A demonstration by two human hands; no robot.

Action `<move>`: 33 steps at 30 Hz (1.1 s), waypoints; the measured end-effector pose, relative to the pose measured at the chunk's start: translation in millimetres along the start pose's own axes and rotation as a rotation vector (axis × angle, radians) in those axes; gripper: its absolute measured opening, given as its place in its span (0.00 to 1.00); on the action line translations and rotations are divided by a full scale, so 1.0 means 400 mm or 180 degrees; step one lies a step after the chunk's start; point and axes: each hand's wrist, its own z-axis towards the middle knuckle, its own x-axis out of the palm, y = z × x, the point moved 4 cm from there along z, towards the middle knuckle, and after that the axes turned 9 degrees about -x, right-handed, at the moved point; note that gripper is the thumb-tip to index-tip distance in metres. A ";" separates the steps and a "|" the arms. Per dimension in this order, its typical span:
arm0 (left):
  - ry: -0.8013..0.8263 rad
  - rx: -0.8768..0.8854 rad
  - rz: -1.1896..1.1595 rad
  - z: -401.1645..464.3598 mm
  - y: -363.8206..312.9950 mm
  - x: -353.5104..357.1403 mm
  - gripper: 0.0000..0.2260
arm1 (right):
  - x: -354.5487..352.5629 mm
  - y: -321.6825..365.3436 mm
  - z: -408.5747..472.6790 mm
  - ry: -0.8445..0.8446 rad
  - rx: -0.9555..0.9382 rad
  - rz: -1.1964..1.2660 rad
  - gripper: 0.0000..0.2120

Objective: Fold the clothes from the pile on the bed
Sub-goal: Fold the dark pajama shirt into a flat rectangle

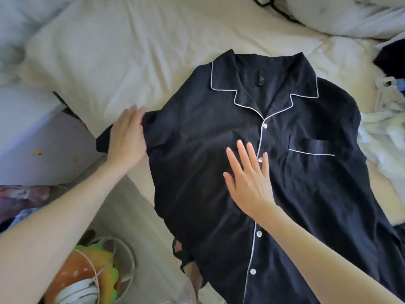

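While shirt [274, 172] lies flat on bed [131, 51] | L hand [127, 137] flat on sleeve, fingers released | R hand [247, 181] palm-down mid-front, fingers splayed

Soft, even daylight; no harsh shadows, no glare. The cream quilted bed cover [131, 51] is brightly lit, nearly washed out. The dark navy white-piped pyjama shirt [219, 132] loses fold detail. Wide-angle bending at edges; corners slightly blurred.

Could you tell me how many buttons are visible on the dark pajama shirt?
4: one below the collar, one by the right hand's fingertips, two lower on the placket. The right arm may hide another.
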 end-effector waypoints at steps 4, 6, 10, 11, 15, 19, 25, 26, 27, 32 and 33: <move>0.0661 -0.0451 -0.0116 0.093 0.130 0.003 0.17 | 0.047 0.059 0.090 0.0360 0.0053 0.0068 0.28; 0.0525 -0.0610 -0.0484 0.101 0.159 -0.010 0.14 | 0.085 0.069 0.096 0.0699 0.0215 0.0077 0.30; -0.0368 -0.0325 -0.0937 0.074 0.149 -0.111 0.09 | 0.099 0.072 0.076 0.0964 0.0270 -0.0010 0.31; -0.0623 -0.0059 -0.0898 0.050 0.131 -0.137 0.08 | 0.095 0.071 0.076 0.1013 0.0275 0.0015 0.30; 0.0201 0.0974 -0.0517 -0.072 0.059 -0.093 0.10 | 0.079 0.073 0.091 0.1195 0.0395 0.0219 0.28; 0.1491 -0.0117 -0.1307 -0.054 0.098 0.007 0.12 | 0.084 0.072 0.106 0.1300 0.0487 0.0377 0.27; 0.1323 -0.1173 -0.2000 0.020 0.114 0.072 0.21 | 0.103 0.068 0.121 0.1276 0.0576 0.0437 0.26; 0.1527 -0.1298 -0.2064 0.024 0.114 0.084 0.20 | 0.105 0.068 0.119 0.1278 0.0573 0.0418 0.26; 0.1802 -0.1424 -0.2172 0.026 0.114 0.095 0.17 | 0.105 0.068 0.118 0.1288 0.0575 0.0403 0.26; 0.1573 -0.1493 -0.2706 0.101 0.154 0.026 0.09 | 0.101 0.070 0.121 0.1407 0.0615 0.0374 0.26; 0.1152 -0.1412 -0.2588 0.134 0.171 -0.010 0.10 | 0.100 0.071 0.121 0.1424 0.0621 0.0359 0.26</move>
